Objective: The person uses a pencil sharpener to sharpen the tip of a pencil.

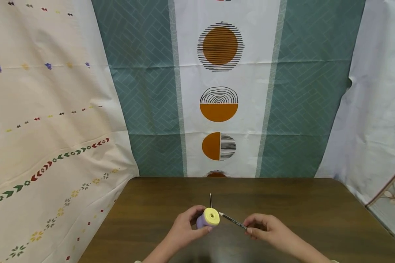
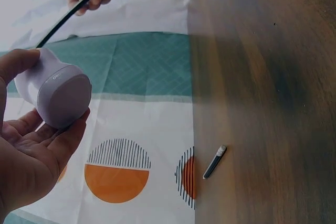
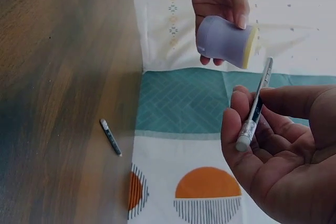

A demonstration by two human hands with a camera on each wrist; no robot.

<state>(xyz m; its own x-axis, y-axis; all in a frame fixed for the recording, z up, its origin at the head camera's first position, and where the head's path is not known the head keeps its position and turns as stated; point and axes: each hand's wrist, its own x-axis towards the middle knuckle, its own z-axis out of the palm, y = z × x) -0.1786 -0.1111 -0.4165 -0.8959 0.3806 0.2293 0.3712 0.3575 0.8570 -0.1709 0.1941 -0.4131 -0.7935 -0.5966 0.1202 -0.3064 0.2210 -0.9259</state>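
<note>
A lavender pencil sharpener (image 1: pixel 202 221) with a yellow face and a small hole in it is gripped by my left hand (image 1: pixel 184 226), thumb on one side and fingers on the other. In the left wrist view the rounded lavender base of the sharpener (image 2: pixel 65 98) faces the camera. Between thumb and fingers, my right hand (image 1: pixel 266 229) pinches a dark pencil (image 1: pixel 233 220) near its eraser end. Its bare wooden tip points left at the yellow face, a small gap away. The white eraser (image 3: pixel 243 144) shows in the right wrist view.
A second dark pencil (image 1: pixel 211 201) lies on the brown wooden table (image 1: pixel 283 197), beyond the sharpener. Behind the table hangs a green and white cloth (image 1: pixel 224 80) with orange circles. Patterned pale cloth (image 1: pixel 52 146) drapes along the left side, and more pale cloth (image 1: pixel 375 109) hangs at right.
</note>
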